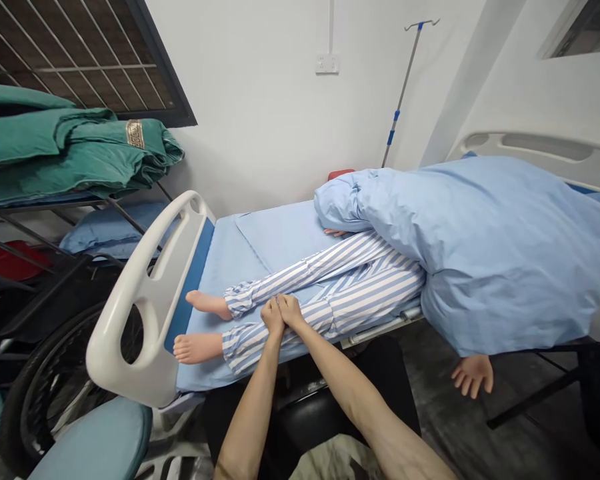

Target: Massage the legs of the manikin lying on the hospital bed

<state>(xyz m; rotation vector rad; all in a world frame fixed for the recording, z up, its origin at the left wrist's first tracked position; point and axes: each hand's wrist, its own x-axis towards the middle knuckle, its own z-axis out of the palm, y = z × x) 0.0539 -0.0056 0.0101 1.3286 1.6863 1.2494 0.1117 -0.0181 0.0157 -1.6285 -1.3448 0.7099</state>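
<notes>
- Meeting at 6 o'clock, left hand (273, 316) and right hand (290, 311) curl into fists over the near leg of striped trousers (385, 291); whether they pinch cloth is hidden.
- Blue quilt (505, 247) bunches at 3 o'clock, seemingly so the legs lie uncovered.
- Bare feet (199, 348) point toward the 8 o'clock footboard (113, 333).

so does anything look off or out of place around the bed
Yes: the lying figure's hand hangs out below the blue quilt on the near side of the bed, which looks awkward and unsupported. The quilt is also heaped toward the head end, leaving the striped trousers uncovered. No spill stands out.
</notes>
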